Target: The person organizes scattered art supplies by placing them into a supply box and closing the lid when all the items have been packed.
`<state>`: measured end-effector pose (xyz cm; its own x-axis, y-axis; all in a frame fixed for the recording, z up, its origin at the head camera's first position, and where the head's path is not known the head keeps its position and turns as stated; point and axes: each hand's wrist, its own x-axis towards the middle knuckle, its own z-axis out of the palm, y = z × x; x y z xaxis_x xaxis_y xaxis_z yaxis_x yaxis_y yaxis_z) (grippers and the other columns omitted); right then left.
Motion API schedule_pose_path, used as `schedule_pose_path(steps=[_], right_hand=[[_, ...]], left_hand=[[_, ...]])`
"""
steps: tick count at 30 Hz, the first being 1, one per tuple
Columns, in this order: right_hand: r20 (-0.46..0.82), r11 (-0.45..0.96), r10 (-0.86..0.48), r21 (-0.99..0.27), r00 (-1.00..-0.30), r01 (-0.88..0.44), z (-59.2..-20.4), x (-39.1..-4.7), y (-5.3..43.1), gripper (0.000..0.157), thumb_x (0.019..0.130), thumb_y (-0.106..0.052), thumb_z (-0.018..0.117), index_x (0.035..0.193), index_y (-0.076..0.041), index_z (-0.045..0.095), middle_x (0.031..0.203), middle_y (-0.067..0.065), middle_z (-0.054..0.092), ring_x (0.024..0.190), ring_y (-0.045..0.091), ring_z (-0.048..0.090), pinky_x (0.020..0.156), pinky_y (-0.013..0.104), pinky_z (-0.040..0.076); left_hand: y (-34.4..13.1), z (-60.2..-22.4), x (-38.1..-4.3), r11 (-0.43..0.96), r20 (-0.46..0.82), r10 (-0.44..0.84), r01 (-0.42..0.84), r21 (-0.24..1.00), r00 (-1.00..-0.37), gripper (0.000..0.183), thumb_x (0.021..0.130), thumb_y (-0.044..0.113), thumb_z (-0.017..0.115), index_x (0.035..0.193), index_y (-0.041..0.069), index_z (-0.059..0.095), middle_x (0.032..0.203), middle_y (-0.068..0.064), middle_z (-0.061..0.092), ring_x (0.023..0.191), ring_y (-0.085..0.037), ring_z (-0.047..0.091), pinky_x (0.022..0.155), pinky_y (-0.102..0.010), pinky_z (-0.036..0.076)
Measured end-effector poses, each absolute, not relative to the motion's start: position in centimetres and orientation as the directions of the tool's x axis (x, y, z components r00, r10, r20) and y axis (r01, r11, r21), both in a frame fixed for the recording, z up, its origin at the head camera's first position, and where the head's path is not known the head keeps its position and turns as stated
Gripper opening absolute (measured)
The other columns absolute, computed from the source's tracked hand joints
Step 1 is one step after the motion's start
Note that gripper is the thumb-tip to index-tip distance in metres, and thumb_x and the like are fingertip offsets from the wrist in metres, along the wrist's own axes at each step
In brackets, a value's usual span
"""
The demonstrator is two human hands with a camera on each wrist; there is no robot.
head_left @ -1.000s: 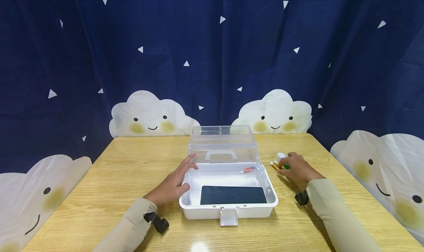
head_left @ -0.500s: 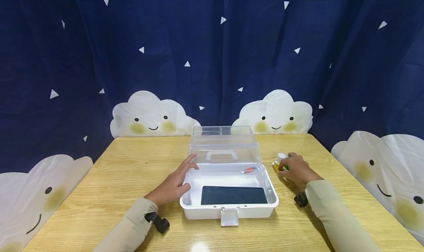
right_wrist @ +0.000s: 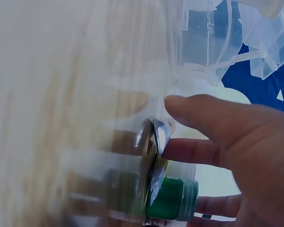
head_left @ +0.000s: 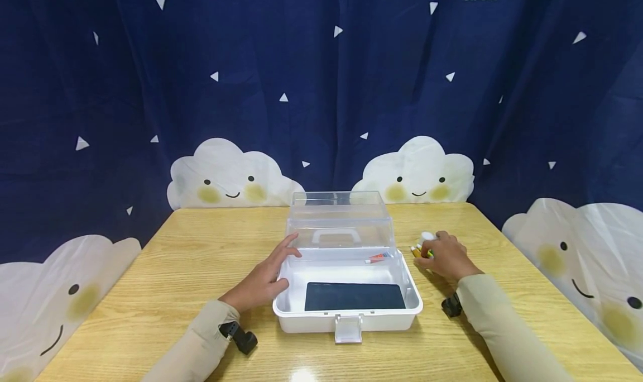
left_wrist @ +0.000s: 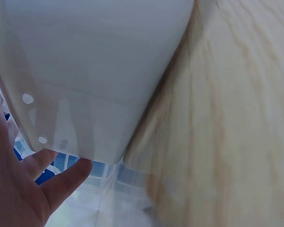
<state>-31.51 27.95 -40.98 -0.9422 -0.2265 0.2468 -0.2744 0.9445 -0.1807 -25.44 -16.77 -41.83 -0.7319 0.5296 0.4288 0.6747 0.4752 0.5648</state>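
My left hand (head_left: 258, 281) rests on the left rim of a white plastic box (head_left: 351, 321), its fingers reaching along to the back corner. In the left wrist view, two fingertips meet the edge of the box wall (left_wrist: 94, 71). The clear lid (head_left: 339, 214) stands raised behind. To the right of the box, my right hand (head_left: 447, 256) is over a group of small items. Thumb and index finger stand on either side of a silver tube end (right_wrist: 161, 135), spread apart. A yellow tube (head_left: 416, 252), a white-capped container (head_left: 426, 237) and a green jar (right_wrist: 165, 198) lie close by.
Inside the box are a dark flat rectangular object (head_left: 354, 296) and a small orange and white tube (head_left: 378, 257). Its front latch (head_left: 348, 329) hangs down. A dark blue curtain (head_left: 321, 80) with clouds is behind the wooden table (head_left: 216, 248).
My right hand has shifted slightly left and toward me at the small items, covering more of the yellow-green one. The left hand stays on the box.
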Motion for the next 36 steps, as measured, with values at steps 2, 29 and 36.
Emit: schedule_pose_path(steps=[2,29,36], right_hand=[[0.245,0.947,-0.224,-0.173,-0.943,-0.270,-41.04,-31.53,27.93,0.019,0.077,-0.033,0.078,0.071,-0.020,0.065,0.114,0.030,0.052,0.096,0.047,0.049,0.069,0.059,0.041],[0.200,0.965,-0.170,-0.163,-0.965,-0.204,-41.21,-32.06,27.85,0.020,0.077,-0.025,0.076,0.067,-0.013,0.065,0.113,0.029,0.051,0.094,0.043,0.049,0.072,0.056,0.041],[0.177,0.966,-0.155,-0.177,-0.972,-0.187,-41.02,-32.06,27.76,0.020,0.076,-0.023,0.076,0.066,-0.012,0.063,0.102,0.022,0.051,0.087,0.036,0.047,0.070,0.049,0.039]], left_hand=[[-16.78,-41.87,-25.48,0.476,0.434,0.532,0.681,0.557,-0.727,0.055,0.076,0.001,0.052,0.127,0.021,0.044,0.161,0.003,0.014,0.139,-0.028,0.031,0.091,-0.048,0.043],[-16.73,-41.79,-25.28,0.480,0.424,0.527,0.670,0.566,-0.736,0.055,0.076,0.000,0.052,0.126,0.023,0.045,0.160,0.004,0.014,0.136,-0.025,0.034,0.087,-0.043,0.044],[-16.71,-41.72,-25.26,0.487,0.428,0.527,0.673,0.556,-0.734,0.055,0.076,0.001,0.052,0.126,0.024,0.045,0.160,0.004,0.015,0.130,-0.023,0.039,0.081,-0.039,0.044]])
